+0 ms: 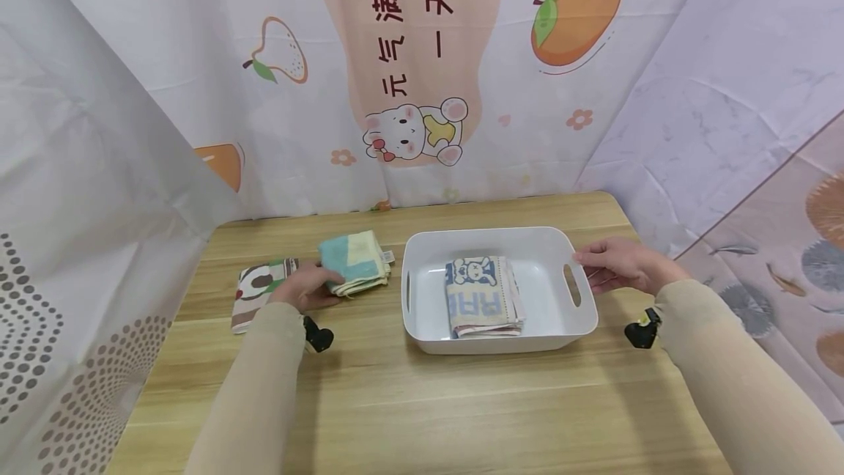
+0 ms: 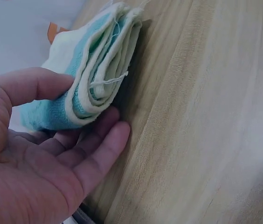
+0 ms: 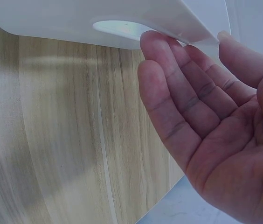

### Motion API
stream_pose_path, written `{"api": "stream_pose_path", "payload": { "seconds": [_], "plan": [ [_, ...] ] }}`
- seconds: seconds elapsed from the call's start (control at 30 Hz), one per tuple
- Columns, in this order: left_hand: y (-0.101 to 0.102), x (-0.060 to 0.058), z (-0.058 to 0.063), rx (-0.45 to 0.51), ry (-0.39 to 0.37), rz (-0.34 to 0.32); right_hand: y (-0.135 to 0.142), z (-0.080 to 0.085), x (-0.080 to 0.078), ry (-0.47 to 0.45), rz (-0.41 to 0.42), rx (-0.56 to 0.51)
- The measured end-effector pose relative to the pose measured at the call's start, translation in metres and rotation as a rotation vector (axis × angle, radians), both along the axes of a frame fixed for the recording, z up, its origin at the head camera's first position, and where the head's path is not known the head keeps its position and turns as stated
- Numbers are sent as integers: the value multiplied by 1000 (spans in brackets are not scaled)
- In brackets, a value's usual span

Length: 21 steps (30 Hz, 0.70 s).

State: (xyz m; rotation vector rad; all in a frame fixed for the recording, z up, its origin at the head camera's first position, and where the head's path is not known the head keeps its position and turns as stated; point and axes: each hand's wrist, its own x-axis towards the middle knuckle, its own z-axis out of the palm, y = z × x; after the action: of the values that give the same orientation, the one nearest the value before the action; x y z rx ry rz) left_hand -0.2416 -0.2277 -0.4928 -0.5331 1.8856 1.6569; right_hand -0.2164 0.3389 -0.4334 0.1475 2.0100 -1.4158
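Since likely soft and light, take folded teal towel (image 1: 352,264) across all layers; pinching with half-closed left grip (image 1: 308,288), lightly holding bin (image 1: 494,346) rim with right grip (image 1: 623,266).

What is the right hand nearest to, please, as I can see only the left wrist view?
Observer: The right hand is at the right end of a white basket, touching its rim.
Operator: Thank you; does the basket hold anything?
Observer: Yes, a printed towel, folded, lies inside.
Operator: Besides the blue-and-yellow towel in the left hand, is there another towel outside the basket?
Observer: Yes, a brown-and-white towel lies on the table, left of that hand.
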Motion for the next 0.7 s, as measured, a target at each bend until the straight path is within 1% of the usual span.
{"api": "stream_pose_path", "payload": {
  "seconds": [0.07,0.17,0.23,0.43,0.53,0.7],
  "plan": [
    [0,0,0,53,0,2,0,-1,0,0,1,-4],
    [0,0,0,124,-9,26,0,-1,0,-2,-3,-8],
    [0,-1,0,163,-14,31,0,-1,0,-4,-8,-7],
    [1,-4,-1,211,-37,59,1,-1,0,-6,-17,-6],
    [2,-5,-1,215,-37,83,1,-1,0,-8,-17,-8],
    [3,-6,2,115,9,110,0,0,0,-7,-10,-9]
  ]
}}
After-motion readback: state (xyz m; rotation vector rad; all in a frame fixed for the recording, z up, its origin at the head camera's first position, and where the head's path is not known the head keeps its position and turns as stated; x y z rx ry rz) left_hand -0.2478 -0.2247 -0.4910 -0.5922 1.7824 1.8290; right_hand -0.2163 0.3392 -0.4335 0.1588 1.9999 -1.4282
